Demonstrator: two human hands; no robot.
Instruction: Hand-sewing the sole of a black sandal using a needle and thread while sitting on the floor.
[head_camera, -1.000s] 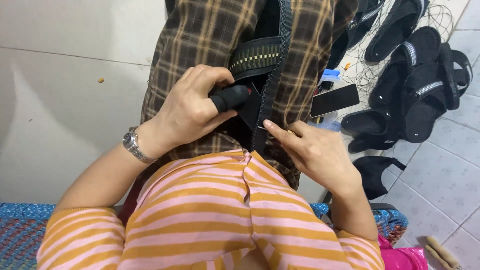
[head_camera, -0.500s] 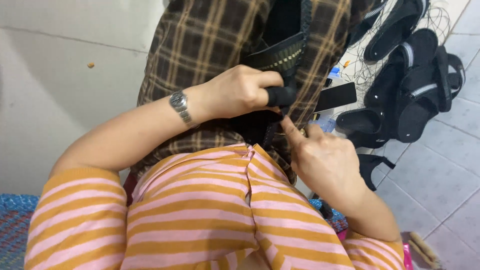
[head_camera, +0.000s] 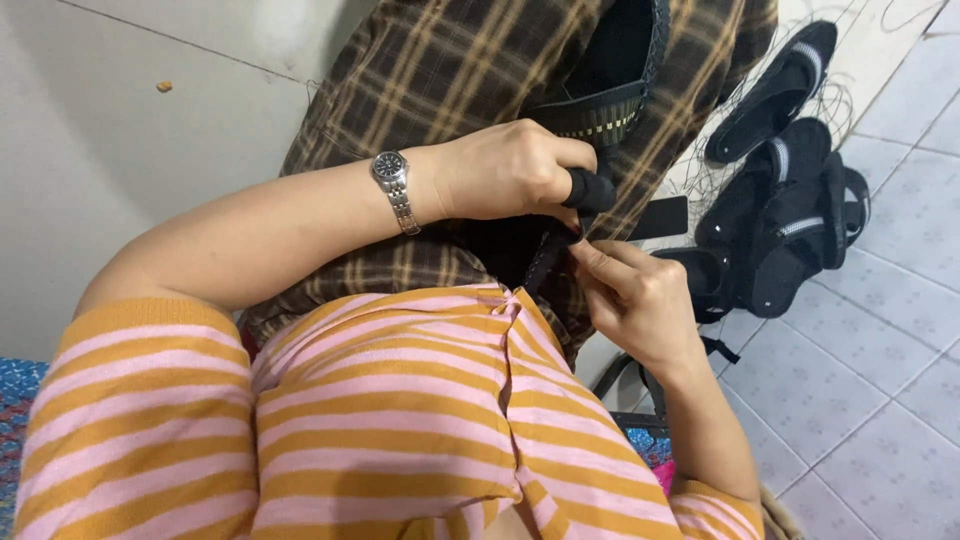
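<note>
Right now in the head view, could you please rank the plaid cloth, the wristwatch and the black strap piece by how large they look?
1. Plaid cloth, by far the largest.
2. Black strap piece; the left hand hides part of it.
3. Wristwatch, the smallest, though it sits nearer the camera.

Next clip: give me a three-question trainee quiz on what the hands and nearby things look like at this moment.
1. True or false: the left hand is closed around a black piece lying on the lap.
2. Which wrist wears the silver watch? A) left B) right C) neither
3. Fill in: the right hand pinches a thin black ____ just below the left hand.

Key
1. True. The left hand grips a black piece over the brown plaid cloth.
2. A.
3. Strap. More black sandal uppers lie on the tiled floor to the right.
</note>
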